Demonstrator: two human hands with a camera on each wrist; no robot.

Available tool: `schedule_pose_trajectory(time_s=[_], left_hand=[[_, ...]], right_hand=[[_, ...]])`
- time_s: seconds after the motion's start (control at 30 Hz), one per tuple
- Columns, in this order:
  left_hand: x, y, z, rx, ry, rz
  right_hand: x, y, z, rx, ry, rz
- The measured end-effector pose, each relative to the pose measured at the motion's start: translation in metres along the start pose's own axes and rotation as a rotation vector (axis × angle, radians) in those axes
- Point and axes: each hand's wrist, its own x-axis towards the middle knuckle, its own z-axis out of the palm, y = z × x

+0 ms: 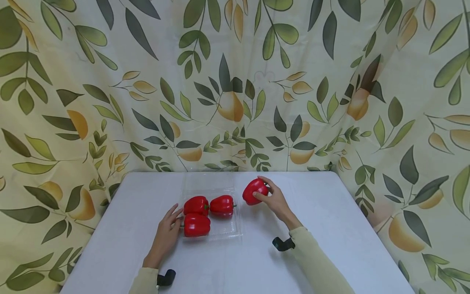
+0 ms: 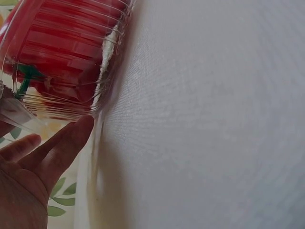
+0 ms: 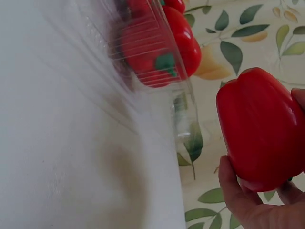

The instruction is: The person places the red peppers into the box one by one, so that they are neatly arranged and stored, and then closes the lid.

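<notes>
My right hand [image 1: 275,200] grips a red bell pepper [image 1: 255,191], its fingers and thumb around the sides. The pepper is held just right of a clear plastic container [image 1: 225,233]. In the right wrist view, the held pepper [image 3: 259,129] shows large beside the container's ribbed wall [image 3: 183,107]. Three more red bell peppers lie inside: one at the back left [image 1: 196,205], one at the back right [image 1: 222,206] and one at the front left [image 1: 197,225]. My left hand [image 1: 168,230] rests against the container's left side, fingers fairly straight. A green stem [image 2: 26,76] shows through the wall.
The container's clear lid [image 1: 209,181] lies folded back toward the table's far edge. A white cloth covers the table [image 1: 312,253]. A leaf-and-fruit patterned curtain [image 1: 257,102] hangs behind and at both sides. Dark wrist mounts [image 1: 283,244] stick out from the sleeves.
</notes>
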Motion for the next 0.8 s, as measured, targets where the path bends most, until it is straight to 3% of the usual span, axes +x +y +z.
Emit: schedule_pose_trajectory(time_s=[0.23, 0.8], left_hand=[[0.0, -0.001, 0.0, -0.002, 0.002, 0.002], [0.001, -0.002, 0.002, 0.002, 0.007, -0.001]], right_hand=[[-0.01, -0.006, 0.001, -0.027, -0.007, -0.033], [-0.023, -0.008, 0.005, 0.051, -0.016, -0.11]])
